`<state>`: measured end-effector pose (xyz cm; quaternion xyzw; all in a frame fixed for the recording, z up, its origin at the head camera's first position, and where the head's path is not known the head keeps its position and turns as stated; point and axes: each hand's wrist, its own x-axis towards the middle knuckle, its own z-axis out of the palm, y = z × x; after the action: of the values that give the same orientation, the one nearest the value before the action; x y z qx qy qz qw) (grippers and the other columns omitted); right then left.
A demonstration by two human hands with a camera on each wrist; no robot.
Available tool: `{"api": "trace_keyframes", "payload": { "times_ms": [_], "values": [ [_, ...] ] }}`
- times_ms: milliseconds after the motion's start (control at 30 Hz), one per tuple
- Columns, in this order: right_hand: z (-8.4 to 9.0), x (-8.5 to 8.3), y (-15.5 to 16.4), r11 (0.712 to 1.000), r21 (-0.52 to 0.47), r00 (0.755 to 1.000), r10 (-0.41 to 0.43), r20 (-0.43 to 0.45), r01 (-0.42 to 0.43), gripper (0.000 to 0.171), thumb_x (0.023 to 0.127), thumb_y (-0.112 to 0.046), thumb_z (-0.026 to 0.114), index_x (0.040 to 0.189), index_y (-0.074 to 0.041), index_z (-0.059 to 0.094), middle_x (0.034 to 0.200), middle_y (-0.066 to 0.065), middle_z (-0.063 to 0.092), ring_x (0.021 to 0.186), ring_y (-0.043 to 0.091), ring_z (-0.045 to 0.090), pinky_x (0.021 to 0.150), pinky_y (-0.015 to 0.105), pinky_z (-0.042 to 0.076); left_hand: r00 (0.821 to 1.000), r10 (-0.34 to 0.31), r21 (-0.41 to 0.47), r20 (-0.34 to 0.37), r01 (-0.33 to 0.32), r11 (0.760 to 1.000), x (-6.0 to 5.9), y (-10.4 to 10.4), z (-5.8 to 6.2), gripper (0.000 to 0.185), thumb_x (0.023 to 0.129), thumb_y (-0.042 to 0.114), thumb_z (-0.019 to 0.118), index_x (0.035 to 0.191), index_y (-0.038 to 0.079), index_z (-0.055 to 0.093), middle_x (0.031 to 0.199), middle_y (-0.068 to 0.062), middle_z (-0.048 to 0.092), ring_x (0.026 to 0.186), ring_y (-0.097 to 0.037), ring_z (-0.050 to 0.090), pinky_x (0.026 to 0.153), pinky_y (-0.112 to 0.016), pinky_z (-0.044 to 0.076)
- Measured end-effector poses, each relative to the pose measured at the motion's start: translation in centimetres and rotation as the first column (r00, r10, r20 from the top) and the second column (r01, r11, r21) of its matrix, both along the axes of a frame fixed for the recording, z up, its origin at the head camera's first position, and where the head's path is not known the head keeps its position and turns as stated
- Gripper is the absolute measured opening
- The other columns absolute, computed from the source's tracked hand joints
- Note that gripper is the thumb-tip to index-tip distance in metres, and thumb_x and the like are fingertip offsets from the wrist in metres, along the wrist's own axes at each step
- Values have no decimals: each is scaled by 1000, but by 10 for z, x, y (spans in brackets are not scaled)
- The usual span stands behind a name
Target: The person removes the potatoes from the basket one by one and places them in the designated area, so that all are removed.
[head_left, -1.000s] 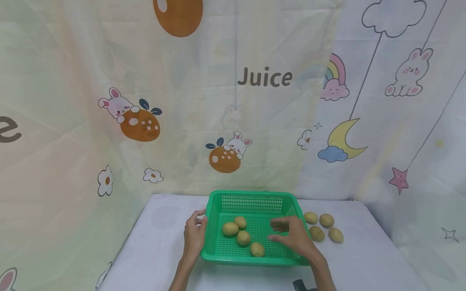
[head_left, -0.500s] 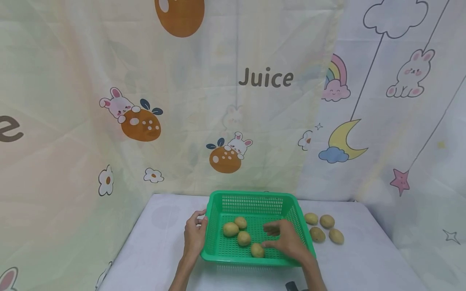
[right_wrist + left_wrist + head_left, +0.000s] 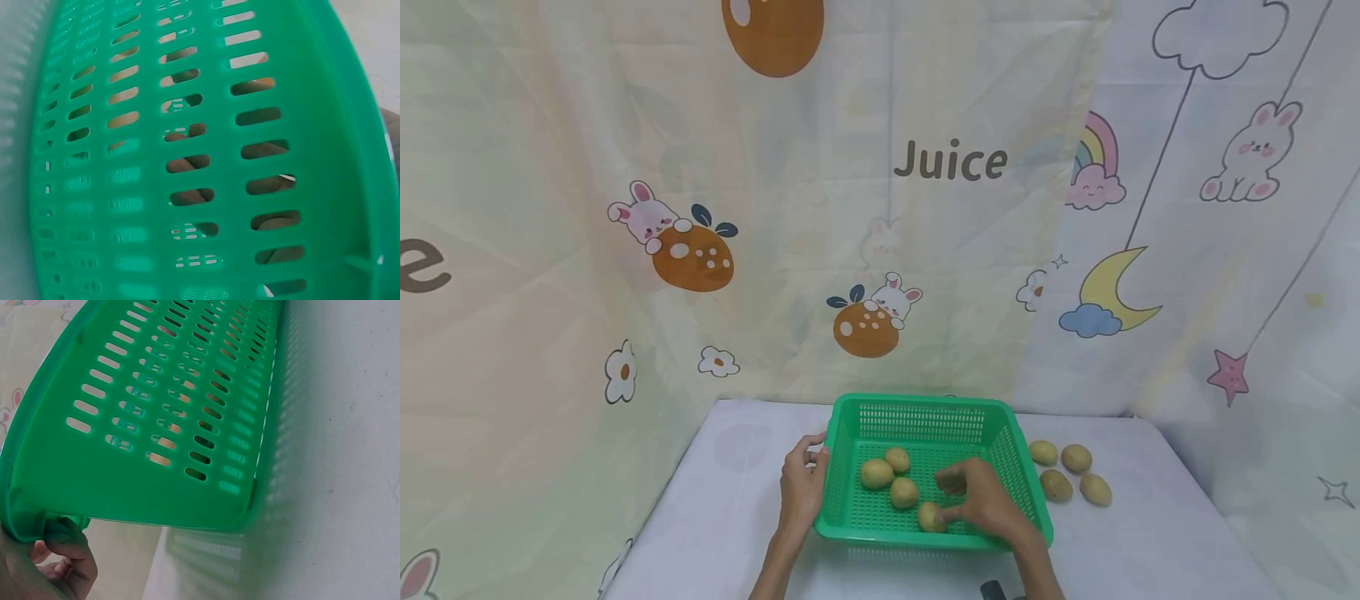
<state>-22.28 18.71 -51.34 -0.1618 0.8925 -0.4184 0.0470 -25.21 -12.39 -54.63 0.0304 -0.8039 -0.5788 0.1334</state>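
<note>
A green slotted basket (image 3: 925, 403) stands on the white table and holds several potatoes. My left hand (image 3: 815, 454) grips its left rim; in the left wrist view the curled fingers (image 3: 65, 559) sit under the basket's corner (image 3: 156, 425). My right hand (image 3: 946, 502) reaches inside the basket, and its thumb and fingers pinch the nearest potato (image 3: 928, 517) by the front wall. Three other potatoes (image 3: 877, 473) lie further left on the basket floor. The right wrist view shows only the basket wall (image 3: 125, 156), with fingers (image 3: 187, 164) dimly visible through the slots.
Several loose potatoes (image 3: 1056, 485) lie on the table just right of the basket. A printed curtain (image 3: 925, 250) hangs close behind the table. Bare tabletop (image 3: 730, 500) lies left of the basket.
My right hand has dropped from the basket's right side down and left to the front potato and closed its fingers on it. The left hand and basket have stayed put.
</note>
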Motion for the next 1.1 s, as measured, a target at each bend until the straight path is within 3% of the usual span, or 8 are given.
{"api": "trace_keyframes", "payload": {
  "times_ms": [433,733,1100],
  "values": [
    [1,-3,-3,1000,26,996,9,85,-11,61,66,-6,103,119,9,77,115,27,80,101,40,80,89,55,65,1000,8,7,-5,-8,1000,0,-1,1,30,111,11,60,138,4,70,95,-15,74,65,-17,70,61,-25,54],
    [-2,-8,-5,999,37,994,27,104,-31,55,66,2,100,114,14,77,103,27,81,89,35,80,79,48,67,1000,2,14,12,-2,1000,0,0,0,31,112,12,59,140,3,68,96,-16,75,66,-18,71,60,-26,55],
    [-1,-7,-10,998,61,991,25,131,-33,47,68,3,99,109,12,78,97,22,81,85,30,77,76,46,66,1000,12,4,9,-12,1000,-2,0,-1,31,111,12,60,139,3,69,96,-16,75,67,-17,73,60,-26,55]
  ]
}}
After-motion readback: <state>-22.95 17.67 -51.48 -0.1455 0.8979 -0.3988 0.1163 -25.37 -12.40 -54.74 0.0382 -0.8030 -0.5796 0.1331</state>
